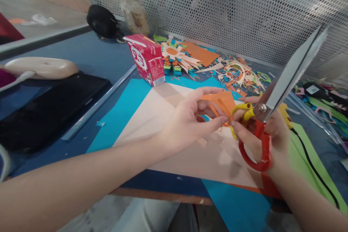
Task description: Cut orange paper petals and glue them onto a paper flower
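My left hand point(195, 116) pinches a piece of orange paper point(221, 100) that is cut into narrow strips. Against the same paper press the fingertips of my right hand point(274, 134). Scissors point(262, 116) with one red and one yellow handle hang on my right hand, their blades pointing up and away to the right. Below both hands lies a pale pink sheet point(168, 141) over a blue sheet point(116, 116). Part of the orange paper is hidden behind my fingers.
A pink box point(148, 59) stands at the back beside layered paper flowers point(172, 52) and a heap of paper scraps point(241, 74). To the left lie a black phone point(54, 108) and a cream-coloured device point(40, 67). A yellow tool point(286, 116) with a black cord sits at right. Behind rises a perforated metal panel point(217, 7).
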Demonstrator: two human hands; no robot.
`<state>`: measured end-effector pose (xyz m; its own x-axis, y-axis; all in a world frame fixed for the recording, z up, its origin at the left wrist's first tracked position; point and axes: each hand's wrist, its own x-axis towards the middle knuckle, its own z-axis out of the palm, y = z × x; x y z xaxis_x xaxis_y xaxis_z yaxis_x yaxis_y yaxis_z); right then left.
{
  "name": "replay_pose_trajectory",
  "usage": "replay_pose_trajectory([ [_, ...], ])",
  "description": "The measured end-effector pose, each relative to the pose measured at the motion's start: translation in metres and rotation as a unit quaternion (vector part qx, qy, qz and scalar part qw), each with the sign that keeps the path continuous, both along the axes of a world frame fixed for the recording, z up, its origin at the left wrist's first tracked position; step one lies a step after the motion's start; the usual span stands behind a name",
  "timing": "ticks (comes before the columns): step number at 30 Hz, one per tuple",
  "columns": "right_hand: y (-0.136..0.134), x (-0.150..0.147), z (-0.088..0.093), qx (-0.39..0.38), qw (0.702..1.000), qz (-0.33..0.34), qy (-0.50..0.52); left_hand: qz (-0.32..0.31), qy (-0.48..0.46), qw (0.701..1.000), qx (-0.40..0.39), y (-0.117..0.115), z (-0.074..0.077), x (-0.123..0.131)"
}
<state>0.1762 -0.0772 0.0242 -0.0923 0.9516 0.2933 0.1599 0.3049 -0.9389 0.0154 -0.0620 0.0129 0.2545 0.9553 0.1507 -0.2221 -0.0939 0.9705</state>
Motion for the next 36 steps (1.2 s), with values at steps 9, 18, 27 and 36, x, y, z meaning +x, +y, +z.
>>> replay_pose_trajectory([
  [9,-0.001,0.001,-0.002,-0.001,1.0,-0.002,-0.002,0.002,0.013,1.0,0.001,-0.002,0.002,-0.001],
  [18,-0.001,-0.001,-0.002,-0.01,1.0,-0.011,0.008,-0.008,0.03,0.999,0.032,-0.003,0.002,-0.003],
  [27,-0.001,-0.003,0.003,0.0,1.0,0.009,-0.006,0.019,-0.002,1.0,0.024,-0.002,0.005,-0.003],
  [36,0.007,0.012,0.002,0.004,0.986,0.013,-0.164,0.094,-0.045,0.992,0.076,0.006,0.02,-0.017],
])
